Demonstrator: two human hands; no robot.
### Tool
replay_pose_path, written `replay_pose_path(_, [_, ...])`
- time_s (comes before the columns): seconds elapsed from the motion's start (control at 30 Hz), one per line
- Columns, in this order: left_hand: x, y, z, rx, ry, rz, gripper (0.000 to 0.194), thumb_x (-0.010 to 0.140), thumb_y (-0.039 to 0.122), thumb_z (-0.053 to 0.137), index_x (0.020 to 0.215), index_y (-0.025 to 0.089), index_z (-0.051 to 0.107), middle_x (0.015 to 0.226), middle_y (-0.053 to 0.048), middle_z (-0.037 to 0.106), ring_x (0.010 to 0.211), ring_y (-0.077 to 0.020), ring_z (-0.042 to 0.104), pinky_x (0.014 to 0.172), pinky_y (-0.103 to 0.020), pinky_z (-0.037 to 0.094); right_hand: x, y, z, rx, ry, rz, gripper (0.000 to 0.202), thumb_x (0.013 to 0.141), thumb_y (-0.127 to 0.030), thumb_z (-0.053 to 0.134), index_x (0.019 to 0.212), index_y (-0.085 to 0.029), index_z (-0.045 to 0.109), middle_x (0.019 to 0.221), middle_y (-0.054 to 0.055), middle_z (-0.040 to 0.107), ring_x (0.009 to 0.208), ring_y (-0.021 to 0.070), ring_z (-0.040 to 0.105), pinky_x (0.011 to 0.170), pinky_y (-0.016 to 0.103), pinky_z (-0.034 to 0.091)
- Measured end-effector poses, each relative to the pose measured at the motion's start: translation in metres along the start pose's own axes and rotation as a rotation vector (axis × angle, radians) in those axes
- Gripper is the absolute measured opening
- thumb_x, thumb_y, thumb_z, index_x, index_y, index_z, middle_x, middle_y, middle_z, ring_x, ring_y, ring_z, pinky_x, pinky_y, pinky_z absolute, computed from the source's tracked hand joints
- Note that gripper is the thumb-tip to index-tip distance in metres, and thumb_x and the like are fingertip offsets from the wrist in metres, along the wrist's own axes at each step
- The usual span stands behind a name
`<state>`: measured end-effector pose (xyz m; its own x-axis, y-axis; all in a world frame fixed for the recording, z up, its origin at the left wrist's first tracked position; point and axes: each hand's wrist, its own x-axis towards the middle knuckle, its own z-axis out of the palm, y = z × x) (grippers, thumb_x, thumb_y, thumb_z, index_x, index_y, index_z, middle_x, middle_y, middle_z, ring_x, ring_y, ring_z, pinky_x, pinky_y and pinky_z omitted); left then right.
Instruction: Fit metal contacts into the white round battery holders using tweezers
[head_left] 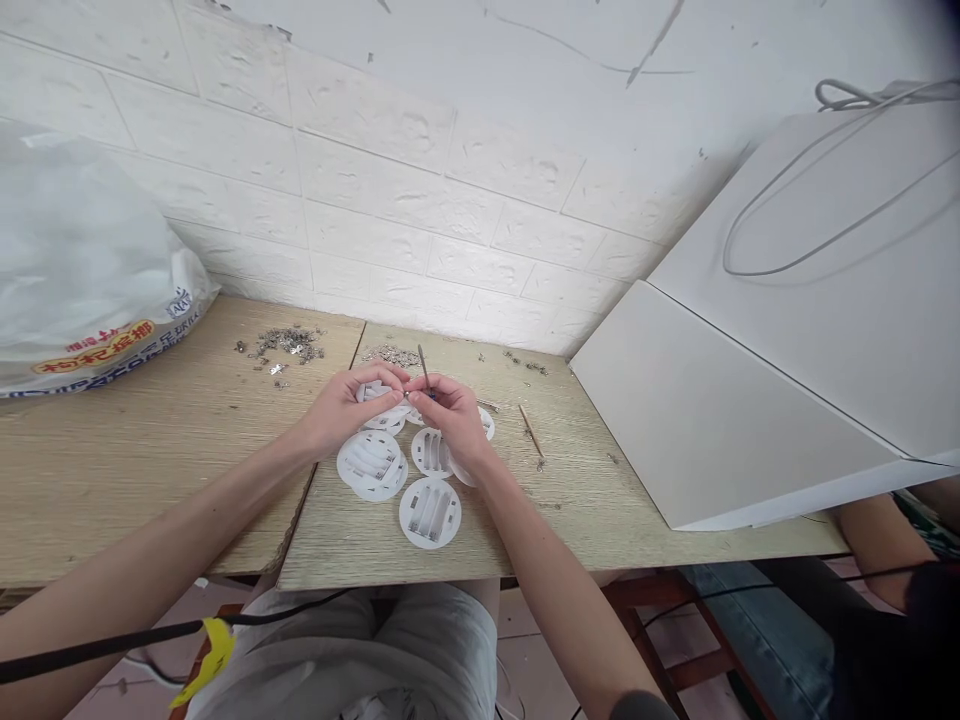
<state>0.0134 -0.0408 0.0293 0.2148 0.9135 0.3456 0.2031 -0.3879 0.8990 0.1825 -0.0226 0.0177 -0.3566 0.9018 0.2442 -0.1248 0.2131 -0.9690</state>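
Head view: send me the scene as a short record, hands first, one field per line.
Left hand: fingertips at a tiny shiny piece, grip unclear
Right hand: holds a slim rod-like tool, slanting upward
Under and near hands: white round battery holders, some overlapping
Loose metal parts: left pile; rear pile behind the hands
Right of hands: wooden stick
Far left: printed plastic bag
Far right: large white box, cable, co-worker's arm

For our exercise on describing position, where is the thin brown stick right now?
In the head view, the thin brown stick lies on the tabletop just right of centre, between the person's right hand and the large white box.
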Motion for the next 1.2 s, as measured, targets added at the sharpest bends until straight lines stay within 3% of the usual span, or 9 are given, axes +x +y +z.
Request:
replay_pose_path(0.3, [0.0, -0.003, 0.002, 0.108, 0.096, 0.056, 0.019, 0.078, 0.038, 0.061, 0.082, 0.019, 0.062, 0.111, -0.005, 0.06, 0.103, -0.0224, 0.057, 0.089, -0.036, 0.046, -0.001, -0.002, -0.001, -0.013, 0.042, 0.024, 0.023, 0.073, -0.041, 0.065, 0.08, -0.019, 0.062, 0.066, -0.003, 0.049, 0.055, 0.0073, 0.036, 0.05, 0.022, 0.03])
replay_pose_path(0.43, [-0.003, -0.001, 0.004, -0.004, 0.032, 0.04, 0.043, 0.073, 0.033, 0.067, 0.111, 0.022, 0.049, 0.123, -0.007, 0.053, 0.104, -0.0214, 0.057, 0.078, -0.033, 0.052, 0.001, 0.0, -0.002, 0.01, 0.073, 0.049, 0.02, 0.074, -0.037, 0.064, 0.076, -0.019, 0.059, 0.064, -0.004, 0.046, 0.054, 0.0069, 0.035, 0.049, 0.022, 0.029])
replay_pose_path(0.5, [-0.004, 0.0, 0.005, -0.03, 0.006, 0.046, 0.055, 0.07, 0.028, 0.068, 0.118, 0.023, 0.041, 0.129, -0.009, 0.049, 0.11, -0.0218, 0.055, 0.081, -0.033, 0.052, 0.002, 0.001, -0.003, 0.008, 0.082, 0.071, 0.02, 0.074, -0.037, 0.064, 0.075, -0.018, 0.057, 0.062, -0.004, 0.045, 0.053, 0.0067, 0.034, 0.048, 0.021, 0.028])
replay_pose_path(0.67, [-0.004, -0.004, 0.009, -0.076, 0.004, 0.072, 0.069, 0.068, 0.024, 0.069, 0.124, 0.025, 0.03, 0.137, -0.011, 0.045, 0.122, -0.0222, 0.049, 0.09, -0.037, 0.051, 0.004, -0.001, -0.004, 0.016, 0.096, 0.115, 0.019, 0.074, -0.035, 0.063, 0.074, -0.018, 0.056, 0.062, -0.004, 0.046, 0.051, 0.0062, 0.033, 0.046, 0.021, 0.025])
replay_pose_path(0.83, [-0.003, -0.009, 0.011, -0.144, 0.007, 0.098, 0.067, 0.065, 0.029, 0.074, 0.118, 0.023, 0.033, 0.135, -0.013, 0.048, 0.121, -0.0241, 0.051, 0.093, -0.043, 0.05, 0.004, -0.003, -0.005, 0.025, 0.118, 0.144, 0.018, 0.074, -0.034, 0.062, 0.072, -0.018, 0.055, 0.061, -0.004, 0.046, 0.05, 0.0058, 0.031, 0.045, 0.021, 0.023])
replay_pose_path(1.2, [-0.004, -0.005, 0.005, 0.369, -0.033, 0.253, 0.068, 0.07, 0.046, 0.07, 0.129, 0.023, 0.046, 0.131, -0.007, 0.055, 0.12, -0.024, 0.051, 0.102, -0.04, 0.042, 0.006, 0.008, -0.007, -0.211, 0.219, 0.084, 0.015, 0.072, -0.031, 0.057, 0.069, -0.017, 0.057, 0.065, -0.003, 0.052, 0.059, 0.009, 0.043, 0.057, 0.023, 0.035])
